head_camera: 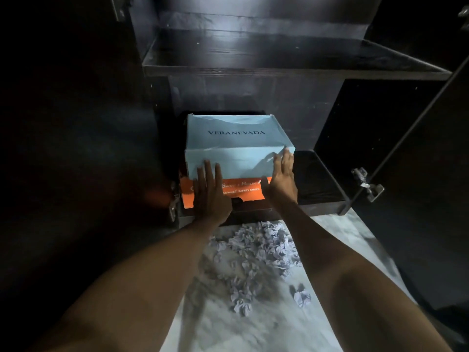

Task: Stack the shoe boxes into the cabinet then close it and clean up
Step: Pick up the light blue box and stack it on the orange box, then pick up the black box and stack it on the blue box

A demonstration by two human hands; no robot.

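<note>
A light blue shoe box (236, 141) printed VERANEVADA sits on top of an orange safety-shoe box (243, 193) on the bottom shelf of the dark cabinet (319, 204), at its left side. My left hand (209, 193) lies flat with straight fingers against the front of both boxes. My right hand (283, 175) presses with straight fingers on the blue box's front right corner. Part of the orange box's print is hidden behind my hands.
Several crumpled pieces of pale paper (256, 250) lie on the light floor just in front of the cabinet. An upper shelf (279, 62) spans the cabinet. An open door with metal hinges (368, 185) stands at the right; another hinge (173, 201) is at the left.
</note>
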